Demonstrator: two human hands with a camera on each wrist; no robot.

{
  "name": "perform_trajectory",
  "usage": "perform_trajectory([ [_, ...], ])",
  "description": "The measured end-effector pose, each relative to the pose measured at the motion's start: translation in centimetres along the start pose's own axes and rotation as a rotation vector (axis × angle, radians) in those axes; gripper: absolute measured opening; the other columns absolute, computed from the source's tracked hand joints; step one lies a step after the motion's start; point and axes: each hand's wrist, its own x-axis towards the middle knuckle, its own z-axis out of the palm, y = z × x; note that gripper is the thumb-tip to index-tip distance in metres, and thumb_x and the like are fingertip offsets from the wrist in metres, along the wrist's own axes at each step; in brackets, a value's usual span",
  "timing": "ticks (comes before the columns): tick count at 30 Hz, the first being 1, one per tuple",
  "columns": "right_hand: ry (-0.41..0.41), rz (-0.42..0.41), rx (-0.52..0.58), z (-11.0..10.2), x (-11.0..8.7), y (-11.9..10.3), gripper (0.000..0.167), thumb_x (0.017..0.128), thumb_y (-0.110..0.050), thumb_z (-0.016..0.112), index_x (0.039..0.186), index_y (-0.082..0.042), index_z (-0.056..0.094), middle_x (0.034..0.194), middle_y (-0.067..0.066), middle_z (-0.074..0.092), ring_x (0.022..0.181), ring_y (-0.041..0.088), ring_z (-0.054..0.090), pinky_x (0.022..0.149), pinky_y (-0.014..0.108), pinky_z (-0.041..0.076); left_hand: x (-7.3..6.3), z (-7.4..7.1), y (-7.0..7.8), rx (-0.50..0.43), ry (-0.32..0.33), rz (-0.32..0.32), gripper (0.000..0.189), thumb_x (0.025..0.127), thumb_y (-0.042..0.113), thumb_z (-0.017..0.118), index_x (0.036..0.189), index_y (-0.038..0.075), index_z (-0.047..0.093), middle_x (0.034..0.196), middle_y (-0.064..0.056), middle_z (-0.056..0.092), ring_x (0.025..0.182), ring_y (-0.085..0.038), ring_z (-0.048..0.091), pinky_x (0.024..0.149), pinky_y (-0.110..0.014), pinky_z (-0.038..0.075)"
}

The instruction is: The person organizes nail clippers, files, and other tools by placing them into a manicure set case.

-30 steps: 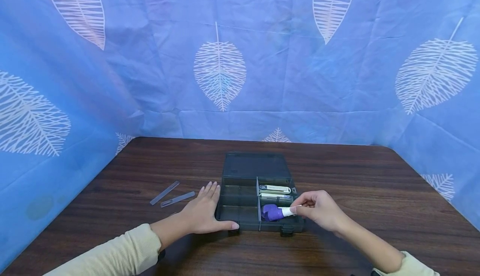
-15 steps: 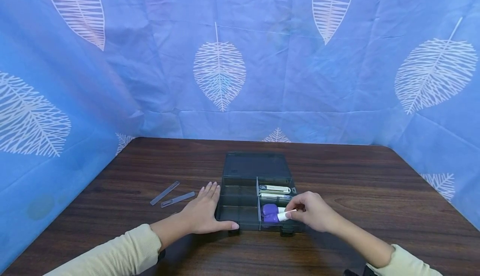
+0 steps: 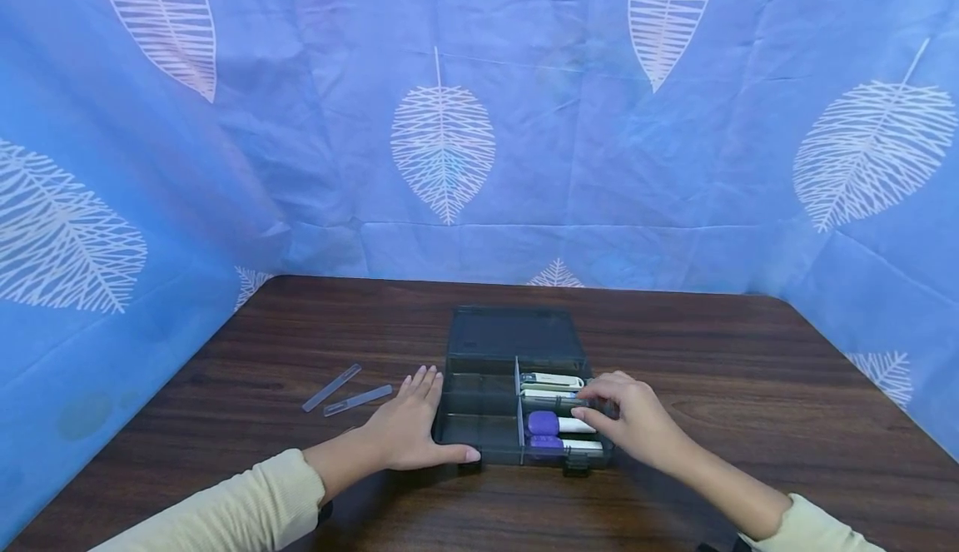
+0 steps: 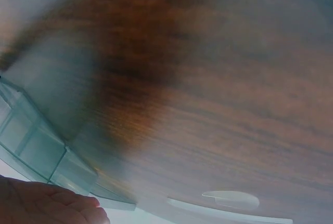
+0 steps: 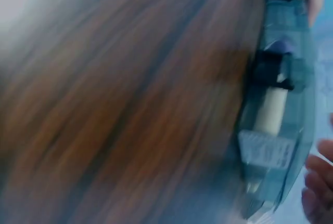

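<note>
A dark see-through box [image 3: 479, 428] with compartments lies on the table. My left hand [image 3: 404, 427] rests spread against its left side, thumb along the front edge. Over the right side hovers my right hand [image 3: 637, 420], thumb and fingers apart with nothing visible between them. Just below those fingers lie two purple bottles with long white caps, like nail polish: the rear bottle [image 3: 543, 424] and the front bottle [image 3: 545, 443]. Behind them are a nail clipper [image 3: 552, 381] and a second pale, slim tool [image 3: 545, 396], partly covered by my fingers.
Two clear flat strips [image 3: 332, 388], like nail files, lie left of my left hand. The dark wooden table [image 3: 674, 335] extends around the box. A blue leaf-patterned cloth [image 3: 539, 119] hangs behind and at both sides.
My right hand has let go of the front purple bottle, now lying beside the other in the box's front right section. That hand has risen slightly and opened. My left hand stays put.
</note>
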Motion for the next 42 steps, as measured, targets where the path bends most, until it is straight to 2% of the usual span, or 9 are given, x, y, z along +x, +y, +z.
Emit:
perform_trajectory([
  [2, 0.027, -0.006, -0.059, 0.0, -0.3, 0.1, 0.033, 0.081, -0.022, 0.071, 0.107, -0.003, 0.067, 0.104, 0.008, 0.067, 0.092, 0.018, 0.060, 0.072, 0.034, 0.053, 0.1, 0.0, 0.0, 0.002, 0.001, 0.000, 0.110, 0.074, 0.073, 0.054, 0.145, -0.003, 0.021, 0.153, -0.022, 0.018, 0.143, -0.034, 0.014, 0.115, -0.049, 0.019],
  [5, -0.033, 0.034, -0.087, -0.1, -0.7, 0.4, 0.063, 0.080, -0.036, 0.071, 0.127, 0.001, 0.053, 0.126, 0.019, 0.056, 0.116, 0.037, 0.052, 0.087, 0.053, 0.047, 0.1, 0.0, 0.0, 0.002, 0.003, -0.002, 0.109, 0.075, 0.073, 0.054, 0.145, -0.003, 0.021, 0.153, -0.022, 0.018, 0.143, -0.034, 0.014, 0.115, -0.049, 0.018],
  [7, -0.086, 0.074, -0.086, -0.1, -1.1, 0.5, 0.079, 0.077, -0.045, 0.070, 0.134, 0.002, 0.044, 0.134, 0.024, 0.047, 0.122, 0.043, 0.044, 0.090, 0.061, 0.041, 0.1, 0.0, 0.0, 0.000, 0.004, -0.003, 0.109, 0.075, 0.073, 0.054, 0.145, -0.004, 0.021, 0.153, -0.022, 0.018, 0.143, -0.034, 0.014, 0.114, -0.049, 0.019],
  [11, -0.133, 0.120, -0.090, 0.1, -1.7, 0.8, 0.096, 0.071, -0.056, 0.071, 0.138, 0.005, 0.037, 0.138, 0.026, 0.041, 0.125, 0.046, 0.040, 0.092, 0.063, 0.039, 0.1, 0.1, 0.1, -0.001, 0.006, -0.004, 0.110, 0.074, 0.073, 0.055, 0.145, -0.004, 0.021, 0.152, -0.023, 0.019, 0.143, -0.034, 0.014, 0.114, -0.049, 0.019],
  [17, -0.166, 0.145, -0.120, 0.3, -2.1, 1.1, 0.104, 0.068, -0.060, 0.072, 0.137, 0.009, 0.036, 0.138, 0.029, 0.040, 0.127, 0.048, 0.037, 0.094, 0.064, 0.037, 0.0, 0.2, 0.0, 0.001, 0.007, 0.006, 0.109, 0.075, 0.072, 0.055, 0.145, -0.005, 0.021, 0.152, -0.023, 0.018, 0.143, -0.035, 0.014, 0.114, -0.049, 0.019],
  [28, -0.216, 0.174, -0.121, -0.1, -1.8, 1.0, 0.107, 0.067, -0.061, 0.072, 0.137, 0.012, 0.034, 0.139, 0.032, 0.037, 0.129, 0.049, 0.033, 0.096, 0.063, 0.036, -0.2, 0.0, -0.6, 0.026, 0.000, 0.012, 0.109, 0.074, 0.075, 0.053, 0.146, -0.001, 0.021, 0.153, -0.020, 0.018, 0.143, -0.033, 0.015, 0.114, -0.050, 0.019],
  [36, -0.254, 0.203, -0.139, -0.4, -1.7, 0.9, 0.109, 0.066, -0.063, 0.071, 0.137, 0.011, 0.034, 0.141, 0.032, 0.034, 0.130, 0.051, 0.030, 0.096, 0.065, 0.034, -1.1, -0.7, -2.6, 0.024, 0.062, 0.054, 0.106, 0.074, 0.070, 0.058, 0.145, -0.001, 0.025, 0.152, -0.019, 0.023, 0.141, -0.033, 0.023, 0.112, -0.055, 0.020],
  [42, -0.272, 0.200, -0.144, -0.4, -1.8, 1.0, 0.108, 0.067, -0.064, 0.070, 0.137, 0.010, 0.034, 0.142, 0.031, 0.033, 0.131, 0.050, 0.029, 0.096, 0.065, 0.033, -2.5, -1.0, -5.3, -0.010, 0.126, 0.093, 0.100, 0.075, 0.062, 0.064, 0.143, -0.003, 0.030, 0.148, -0.022, 0.031, 0.135, -0.039, 0.032, 0.107, -0.057, 0.028],
])
